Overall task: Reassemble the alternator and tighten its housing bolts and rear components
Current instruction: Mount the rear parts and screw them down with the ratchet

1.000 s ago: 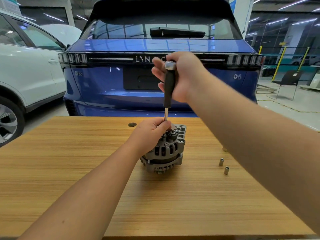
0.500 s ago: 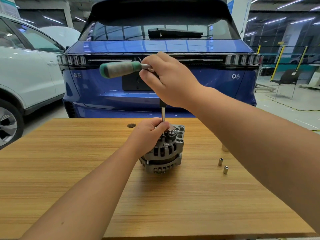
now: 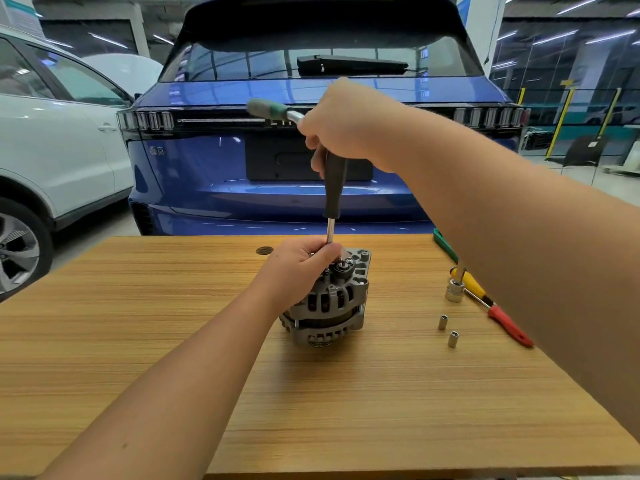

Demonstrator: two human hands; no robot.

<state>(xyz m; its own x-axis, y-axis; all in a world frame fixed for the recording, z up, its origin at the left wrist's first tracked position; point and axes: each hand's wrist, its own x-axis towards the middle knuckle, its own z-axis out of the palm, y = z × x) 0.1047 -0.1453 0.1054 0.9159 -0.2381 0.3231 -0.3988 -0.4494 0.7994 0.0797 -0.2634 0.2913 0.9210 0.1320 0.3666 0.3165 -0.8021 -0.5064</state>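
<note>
Alternator (image 3: 329,303) stands mid-table on wooden table (image 3: 173,341), rear end up; left hand (image 3: 298,268) curled over its top left, pinching the tool shaft; right hand (image 3: 343,129) above grips ratchet wrench (image 3: 273,110) on black-sleeved extension (image 3: 334,188); right: two small sockets (image 3: 447,329), larger socket (image 3: 454,291), red-yellow screwdriver (image 3: 491,306); blue car (image 3: 311,150) beyond.

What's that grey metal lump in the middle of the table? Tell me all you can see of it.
It is an alternator, a squat grey cast-metal housing with slotted vents round its side. It stands on end on the wooden table, with small bolts and nuts on top. The left hand grips its upper left side. The right hand holds a long tool upright over its top.
</note>
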